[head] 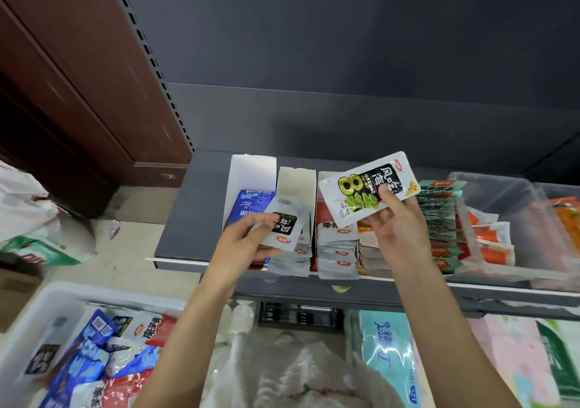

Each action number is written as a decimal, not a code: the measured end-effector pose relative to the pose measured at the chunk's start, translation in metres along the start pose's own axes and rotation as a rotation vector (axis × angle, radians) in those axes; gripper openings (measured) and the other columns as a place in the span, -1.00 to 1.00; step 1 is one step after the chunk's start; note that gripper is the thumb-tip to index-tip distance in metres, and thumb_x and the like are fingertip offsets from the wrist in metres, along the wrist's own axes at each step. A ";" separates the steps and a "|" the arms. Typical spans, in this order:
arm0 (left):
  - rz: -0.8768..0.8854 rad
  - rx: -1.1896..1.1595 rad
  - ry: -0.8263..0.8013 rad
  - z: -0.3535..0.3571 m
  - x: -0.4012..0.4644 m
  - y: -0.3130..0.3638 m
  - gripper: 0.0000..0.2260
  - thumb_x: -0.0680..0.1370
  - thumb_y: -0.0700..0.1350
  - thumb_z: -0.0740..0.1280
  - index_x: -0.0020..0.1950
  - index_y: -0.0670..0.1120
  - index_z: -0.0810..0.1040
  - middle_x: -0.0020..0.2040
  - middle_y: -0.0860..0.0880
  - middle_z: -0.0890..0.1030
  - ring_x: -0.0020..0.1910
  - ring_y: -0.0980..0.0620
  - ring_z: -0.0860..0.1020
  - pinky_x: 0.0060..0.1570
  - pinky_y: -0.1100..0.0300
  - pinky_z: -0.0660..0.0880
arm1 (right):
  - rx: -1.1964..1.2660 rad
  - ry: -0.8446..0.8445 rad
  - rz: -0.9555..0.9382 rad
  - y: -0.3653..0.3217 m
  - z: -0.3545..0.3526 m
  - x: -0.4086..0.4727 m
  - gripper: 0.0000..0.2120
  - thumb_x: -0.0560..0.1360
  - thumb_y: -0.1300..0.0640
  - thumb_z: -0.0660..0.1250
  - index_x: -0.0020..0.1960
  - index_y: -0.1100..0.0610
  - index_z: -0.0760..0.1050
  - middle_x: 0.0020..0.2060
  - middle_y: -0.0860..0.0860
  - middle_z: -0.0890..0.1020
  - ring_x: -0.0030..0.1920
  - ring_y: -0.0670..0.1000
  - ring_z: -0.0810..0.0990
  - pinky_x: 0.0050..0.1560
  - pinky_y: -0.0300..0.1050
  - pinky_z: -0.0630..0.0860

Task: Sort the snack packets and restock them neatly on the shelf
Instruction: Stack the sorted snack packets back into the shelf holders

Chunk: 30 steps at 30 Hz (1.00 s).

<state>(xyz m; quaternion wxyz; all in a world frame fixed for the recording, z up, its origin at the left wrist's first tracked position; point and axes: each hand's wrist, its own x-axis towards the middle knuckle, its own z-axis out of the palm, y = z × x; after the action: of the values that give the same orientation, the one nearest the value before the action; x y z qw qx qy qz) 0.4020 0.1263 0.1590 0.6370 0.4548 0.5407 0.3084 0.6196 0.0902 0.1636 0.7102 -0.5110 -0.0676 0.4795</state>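
My right hand (pixel 396 225) pinches a white snack packet (pixel 361 192) with black and green print, lifted above the shelf's boxes. My left hand (pixel 248 238) holds a matching white and black packet (pixel 287 222) over the second white cardboard box (pixel 296 177), where a row of like packets (pixel 292 258) stands. To the left, another box (pixel 248 169) holds blue packets (pixel 251 206). On the right, a box holds red and white packets (pixel 335 235). All sit on the grey shelf (pixel 188 219).
A white crate (pixel 47 307) at lower left holds several mixed blue, red and white packets. Green-striped packets (pixel 439 216) and clear bins (pixel 502 194) with orange packets fill the shelf's right. Tissue packs (pixel 386 354) and plastic bags (pixel 282 370) lie below.
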 end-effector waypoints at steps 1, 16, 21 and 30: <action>-0.018 0.000 -0.025 0.003 0.001 0.001 -0.85 0.60 -0.21 0.23 0.07 -0.11 0.59 -0.06 -0.03 0.65 -0.24 0.12 0.66 -0.29 0.31 0.57 | -0.016 -0.007 -0.008 0.000 -0.001 0.000 -0.67 0.52 0.27 0.32 0.26 0.08 0.46 0.08 0.03 0.66 0.06 0.02 0.65 0.08 -0.01 0.57; 0.288 1.178 0.010 0.013 0.039 -0.014 -0.70 0.59 0.05 0.21 0.26 0.01 0.54 0.13 -0.02 0.55 0.12 0.01 0.51 0.01 0.21 0.41 | -0.543 -0.221 -0.513 0.035 0.033 0.015 -0.83 0.57 0.24 0.25 0.09 0.02 0.46 0.08 0.04 0.62 0.05 -0.06 0.63 -0.08 -0.21 0.60; 0.539 1.284 0.003 0.006 0.040 -0.032 -0.72 0.58 -0.03 0.23 0.27 0.00 0.54 0.22 0.04 0.55 0.20 -0.05 0.42 0.18 0.10 0.39 | -1.174 -0.370 -0.933 0.071 0.024 0.043 -0.86 0.50 0.27 0.33 0.04 0.16 0.59 -0.04 0.02 0.63 -0.01 0.01 0.59 -0.07 -0.07 0.59; 0.836 0.978 0.394 -0.007 0.000 -0.033 -0.74 0.52 0.02 0.21 -0.31 -0.06 0.49 -0.39 0.08 0.52 -0.35 0.07 0.43 -0.21 0.24 0.26 | -1.337 -0.377 -0.901 0.055 -0.013 0.000 -0.53 0.38 0.44 0.21 0.21 0.14 0.55 0.12 0.03 0.58 0.22 0.03 0.45 0.25 -0.03 0.44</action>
<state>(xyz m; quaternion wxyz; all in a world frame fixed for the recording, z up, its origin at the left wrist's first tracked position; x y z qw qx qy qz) 0.3916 0.1154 0.1292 0.0742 0.7973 0.5025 0.3260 0.5937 0.0826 0.1136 0.3573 -0.6605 -0.6548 0.0850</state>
